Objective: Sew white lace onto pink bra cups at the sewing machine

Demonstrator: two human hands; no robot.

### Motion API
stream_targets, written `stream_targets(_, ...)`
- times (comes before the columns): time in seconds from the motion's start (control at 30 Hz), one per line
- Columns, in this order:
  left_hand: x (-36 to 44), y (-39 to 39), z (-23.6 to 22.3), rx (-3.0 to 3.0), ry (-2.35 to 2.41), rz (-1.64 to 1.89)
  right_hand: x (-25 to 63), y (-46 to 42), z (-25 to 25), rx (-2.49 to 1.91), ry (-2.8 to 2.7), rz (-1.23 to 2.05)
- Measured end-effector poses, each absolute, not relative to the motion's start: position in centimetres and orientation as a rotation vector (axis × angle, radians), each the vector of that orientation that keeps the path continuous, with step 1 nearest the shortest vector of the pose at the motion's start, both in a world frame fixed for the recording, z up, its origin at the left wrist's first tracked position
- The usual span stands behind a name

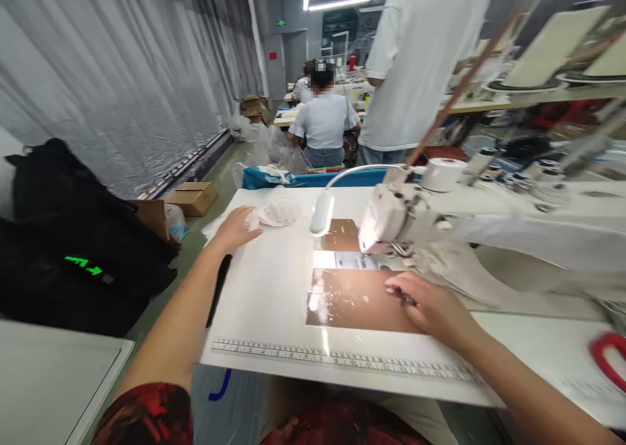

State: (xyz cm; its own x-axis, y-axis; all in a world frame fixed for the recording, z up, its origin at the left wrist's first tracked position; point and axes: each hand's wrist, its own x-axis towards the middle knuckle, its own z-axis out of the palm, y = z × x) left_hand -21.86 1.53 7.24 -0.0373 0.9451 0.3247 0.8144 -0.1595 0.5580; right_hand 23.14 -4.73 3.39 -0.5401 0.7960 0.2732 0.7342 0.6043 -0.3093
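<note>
My left hand (237, 230) rests near the far left of the white sewing table, thumb and fingers apart. It touches the edge of a sheer white lace piece (280, 211), which lies flat beside the fingertips. My right hand (430, 305) is closed over the brown plate (349, 295) on the table. A small dark, metallic thing (407, 296) shows between its fingers; its kind is unclear. Just beyond stands the white sewing machine head (384, 220), with beige cloth (454, 269) at its right. A lit lamp (321, 213) hangs left of the head.
A measuring tape strip (342, 359) runs along the table's front edge. Red scissor handles (609, 360) lie at the right. Thread cones and bobbins (443, 173) stand behind the machine. A black bag (73, 236) and cardboard boxes (193, 198) are at the left. Other people (325, 119) are ahead.
</note>
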Motion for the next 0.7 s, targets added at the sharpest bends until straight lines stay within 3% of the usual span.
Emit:
stream_targets(0.1, -19.0, -1.5, 7.3, 1.954, 1.780, 0.853, 28.7, -5.2, 2.3, -1.736, -2.179, -0.089)
stream_targets(0.2, -14.4, -4.4, 6.6, 1.845, 1.506, 0.713, 31.9, -5.5, 2.0, -2.034, -2.076, -0.106)
stream_targets(0.37, -4.8, -7.7, 5.5, 1.662, 0.982, 0.540, 33.2, -6.5, 2.9, -1.957, -1.884, 0.059)
stream_targets(0.53, 2.7, -9.4, 5.8, 1.902, 0.854, 0.424, 33.1, -8.0, 3.4, -1.540, -1.459, 0.784)
stream_targets(0.7, 8.4, -9.3, 5.1, 2.436, 0.826, 0.651, 31.1, -10.1, 3.6, -1.215, -1.042, 1.376)
